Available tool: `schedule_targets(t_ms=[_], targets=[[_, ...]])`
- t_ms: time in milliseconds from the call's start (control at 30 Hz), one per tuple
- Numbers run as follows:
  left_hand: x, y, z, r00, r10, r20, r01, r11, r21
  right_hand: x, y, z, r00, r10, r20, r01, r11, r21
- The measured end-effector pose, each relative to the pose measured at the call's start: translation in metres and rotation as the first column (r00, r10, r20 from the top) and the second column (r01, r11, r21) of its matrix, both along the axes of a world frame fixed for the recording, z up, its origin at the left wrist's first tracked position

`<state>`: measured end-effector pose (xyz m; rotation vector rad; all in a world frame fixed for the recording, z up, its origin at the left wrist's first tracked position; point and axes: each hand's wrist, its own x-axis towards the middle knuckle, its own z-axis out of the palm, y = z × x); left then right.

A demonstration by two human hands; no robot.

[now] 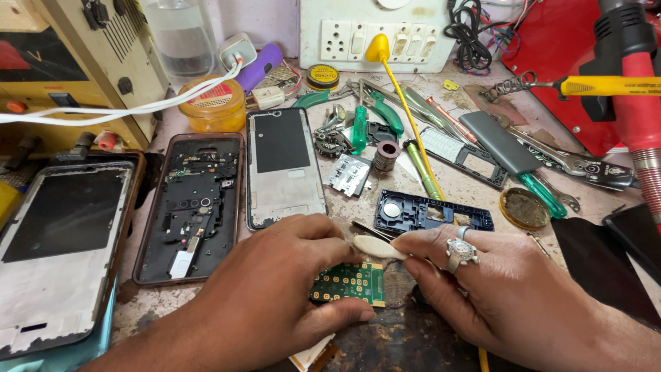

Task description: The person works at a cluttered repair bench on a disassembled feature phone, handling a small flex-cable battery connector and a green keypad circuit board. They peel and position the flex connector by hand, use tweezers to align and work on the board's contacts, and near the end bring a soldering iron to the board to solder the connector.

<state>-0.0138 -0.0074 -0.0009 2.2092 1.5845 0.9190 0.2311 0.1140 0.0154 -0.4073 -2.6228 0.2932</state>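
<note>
A small green circuit board [350,282] lies low on the worn workbench [441,200], pinched steady by the left hand [275,289], while the right hand [509,289] grips a pale brush handle [377,248] above it, with opened phone frames [193,207] lying alongside.

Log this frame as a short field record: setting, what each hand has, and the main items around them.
setting: cluttered phone repair bench
left hand: holds a green circuit board by its edge, thumb beneath it
right hand: wears a ring; pinches a pale oval pad above the board
behind the hands: dark blue phone frame
left of the hands: opened phone body, two metal mid-frames
tools: green-handled screwdriver, yellow soldering iron
wall: switch and socket panel
</note>
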Motion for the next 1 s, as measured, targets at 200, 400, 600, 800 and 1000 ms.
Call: schedule_targets(t_ms=[200,400,600,800,1000], targets=[[0.0004,0.0009,0.0000,1.000,-0.001,-0.003,0.001,1.000,-0.004,-0.0009,-0.0001,0.0005,0.999,-0.043,0.029,0.044,0.998,-0.041],[0.0000,0.0004,-0.0014,1.000,0.009,-0.009,-0.009,1.000,0.000,-0.0010,-0.0006,0.0011,1.000,-0.019,-0.001,0.019,1.000,-0.009],[0.0002,0.0014,-0.0025,1.000,0.009,-0.013,-0.009,1.000,0.003,-0.0004,0.0004,-0.0002,0.999,-0.033,0.021,0.034,0.999,-0.027],[-0.0001,0.0009,-0.0030,1.000,0.008,-0.014,-0.008,1.000,0.007,-0.0004,0.0003,0.0006,0.999,-0.034,0.023,0.035,0.999,-0.021],[-0.0002,0.0015,-0.0013,1.000,0.010,0.007,-0.010,1.000,-0.018,-0.0026,-0.0014,0.0028,1.000,-0.004,-0.003,0.004,1.000,0.008]])
